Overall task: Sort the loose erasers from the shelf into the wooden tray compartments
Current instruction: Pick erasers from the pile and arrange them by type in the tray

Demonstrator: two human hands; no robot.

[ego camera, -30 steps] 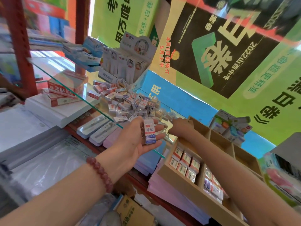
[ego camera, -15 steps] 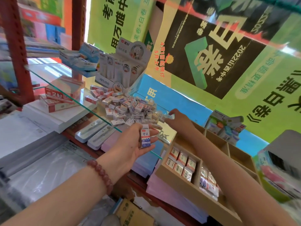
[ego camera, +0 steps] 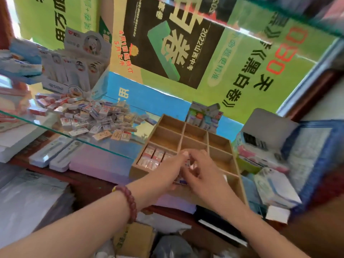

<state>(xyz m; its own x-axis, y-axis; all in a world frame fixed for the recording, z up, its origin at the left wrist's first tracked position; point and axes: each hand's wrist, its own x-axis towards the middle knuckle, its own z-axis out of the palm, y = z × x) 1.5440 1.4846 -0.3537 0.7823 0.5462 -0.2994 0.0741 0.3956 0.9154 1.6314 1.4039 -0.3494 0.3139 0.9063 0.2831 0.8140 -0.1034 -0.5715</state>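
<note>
Head view: your left hand (ego camera: 167, 171) curls around blue-labelled erasers (ego camera: 181, 181) over a near compartment of the wooden tray (ego camera: 229, 146), your right hand (ego camera: 202, 174) blurred, grip untellable, likely seating them; next, reach to ten o'clock for loose erasers (ego camera: 96, 118) on the glass shelf (ego camera: 104, 147).

Both hands have left the glass shelf and its pile of small wrapped erasers (ego camera: 96, 116). The left hand (ego camera: 165, 172) and right hand (ego camera: 202, 174) now meet low over the compartmented wooden tray (ego camera: 221, 144). A white-and-blue wrapped eraser (ego camera: 181, 181) shows between them, but the grip is too blurred to read.
</note>
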